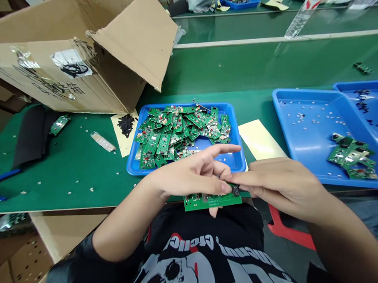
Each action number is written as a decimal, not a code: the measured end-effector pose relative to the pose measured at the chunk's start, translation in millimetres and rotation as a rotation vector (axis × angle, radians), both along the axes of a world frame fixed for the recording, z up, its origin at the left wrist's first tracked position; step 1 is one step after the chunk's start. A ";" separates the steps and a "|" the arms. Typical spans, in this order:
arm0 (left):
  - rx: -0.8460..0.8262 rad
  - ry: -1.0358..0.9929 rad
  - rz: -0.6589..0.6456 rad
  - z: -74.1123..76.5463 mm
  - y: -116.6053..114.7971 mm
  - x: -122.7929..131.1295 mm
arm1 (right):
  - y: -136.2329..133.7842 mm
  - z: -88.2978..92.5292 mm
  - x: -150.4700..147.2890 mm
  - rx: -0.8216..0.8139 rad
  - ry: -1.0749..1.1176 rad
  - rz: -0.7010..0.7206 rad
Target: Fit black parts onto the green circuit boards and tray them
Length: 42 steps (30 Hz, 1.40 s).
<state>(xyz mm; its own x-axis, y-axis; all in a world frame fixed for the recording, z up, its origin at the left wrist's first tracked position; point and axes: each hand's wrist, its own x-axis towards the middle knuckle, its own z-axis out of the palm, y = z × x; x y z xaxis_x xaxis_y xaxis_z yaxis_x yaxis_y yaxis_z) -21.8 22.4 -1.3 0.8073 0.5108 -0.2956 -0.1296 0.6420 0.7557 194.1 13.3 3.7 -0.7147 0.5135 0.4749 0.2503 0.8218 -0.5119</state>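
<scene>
Looks like electronics wkshp: green bench [65, 163], blue tray [205, 144] w/ piled PCBs [164, 141].

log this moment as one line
left hand: holds green rectangular circuit board | right hand: at board's small black part | beyond: shallow blue plastic tray of green circuit boards

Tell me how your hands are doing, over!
Left hand gripping green circuit board. Right hand at the board's end, beside black part. Blue tray just beyond, not blocking.

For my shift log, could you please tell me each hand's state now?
Left hand: holding the green circuit board.
Right hand: at the board's end; grip unclear.
</scene>
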 end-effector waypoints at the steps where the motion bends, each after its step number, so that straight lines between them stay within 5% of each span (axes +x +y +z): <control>1: -0.012 -0.008 0.001 -0.8 1.8 -0.6 | 0.9 -0.5 -0.1 -0.025 0.010 0.007; 7: -0.134 0.041 0.037 -4.0 9.1 -0.2 | -1.4 -5.2 -0.3 -0.109 0.027 0.030; 16: -0.135 0.005 -0.074 -6.6 10.5 0.2 | 4.2 3.3 4.2 -0.088 -0.036 0.157; 23: -0.214 -0.148 0.110 -30.8 11.9 -8.4 | 6.7 -4.4 0.4 0.048 0.055 -0.027; 26: -0.176 -0.082 0.336 -34.7 -0.9 -6.7 | 5.6 -10.9 -2.8 0.052 0.084 -0.109; 30: 0.313 0.102 0.886 -26.8 -30.2 2.2 | 1.6 -15.6 -8.3 0.035 0.095 -0.227; 33: 0.767 0.372 0.819 -19.2 -45.7 9.9 | -1.3 -16.2 -13.1 0.066 0.079 -0.255; 36: 0.976 0.578 0.738 -18.7 -46.4 14.5 | -4.8 -15.3 -16.8 0.110 0.066 -0.279; 42: 1.414 0.586 0.820 -27.6 -33.8 12.5 | -14.1 -9.6 -16.2 0.192 -0.012 -0.392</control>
